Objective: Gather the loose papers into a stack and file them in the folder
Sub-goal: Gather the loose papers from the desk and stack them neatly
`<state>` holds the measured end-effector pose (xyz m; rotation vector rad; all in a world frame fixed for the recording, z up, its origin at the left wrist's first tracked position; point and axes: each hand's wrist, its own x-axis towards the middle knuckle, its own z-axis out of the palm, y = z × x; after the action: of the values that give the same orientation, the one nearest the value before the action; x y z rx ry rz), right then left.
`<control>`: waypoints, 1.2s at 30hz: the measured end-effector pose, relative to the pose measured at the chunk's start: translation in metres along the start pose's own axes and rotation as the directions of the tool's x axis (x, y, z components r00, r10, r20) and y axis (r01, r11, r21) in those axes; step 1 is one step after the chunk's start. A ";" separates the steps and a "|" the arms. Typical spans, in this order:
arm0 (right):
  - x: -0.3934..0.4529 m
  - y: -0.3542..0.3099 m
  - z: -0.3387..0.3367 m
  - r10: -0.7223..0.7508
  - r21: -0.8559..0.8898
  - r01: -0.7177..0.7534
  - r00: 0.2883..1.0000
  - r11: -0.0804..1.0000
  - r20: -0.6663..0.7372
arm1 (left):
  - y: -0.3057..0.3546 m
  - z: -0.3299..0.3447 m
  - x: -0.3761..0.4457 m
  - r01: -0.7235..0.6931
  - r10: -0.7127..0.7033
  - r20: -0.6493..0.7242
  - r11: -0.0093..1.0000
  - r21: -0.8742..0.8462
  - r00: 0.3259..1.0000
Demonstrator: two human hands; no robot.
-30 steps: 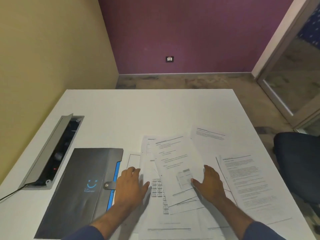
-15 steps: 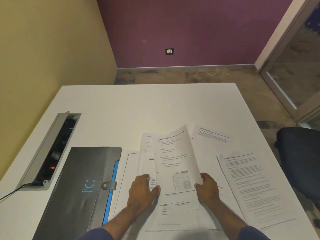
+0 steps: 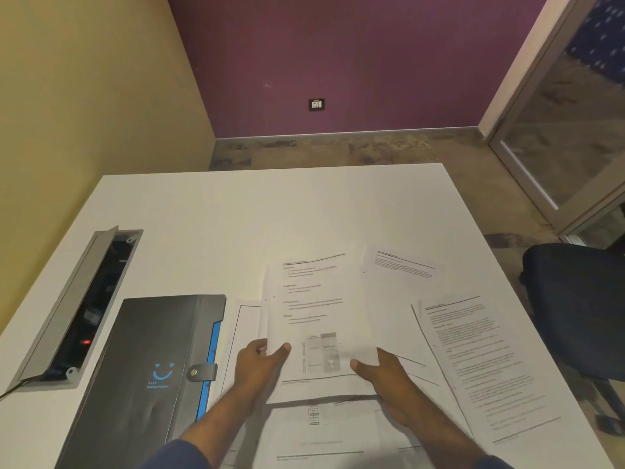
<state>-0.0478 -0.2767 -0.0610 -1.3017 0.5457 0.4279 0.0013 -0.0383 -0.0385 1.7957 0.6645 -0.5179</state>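
A few printed sheets are held together, lifted slightly off the white table. My left hand grips their lower left edge with the thumb on top. My right hand grips the lower right edge. More loose papers lie flat: one text page to the right, one page further back, and others under my forearms. A dark grey folder with a blue edge and a snap strap lies shut on the left, with a sheet tucked beside it.
A grey cable box with its lid raised is set into the table at the left. A dark office chair stands past the table's right edge. Yellow wall on the left, purple wall ahead, glass door at the right.
Both hands went from pressing flat on the papers to gripping a few sheets at their lower edges, drawing them together and lifting them a little.
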 end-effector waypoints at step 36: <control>-0.002 -0.036 -0.018 -0.481 -0.894 -0.166 0.794 0.415 -0.371 | -0.008 -0.015 -0.022 -0.045 0.050 0.153 0.998 -0.032 0.987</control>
<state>-0.0310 -0.3024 -0.0354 -2.6237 0.7161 0.0834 -0.0198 -0.0263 -0.0258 1.7209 0.5188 -0.6052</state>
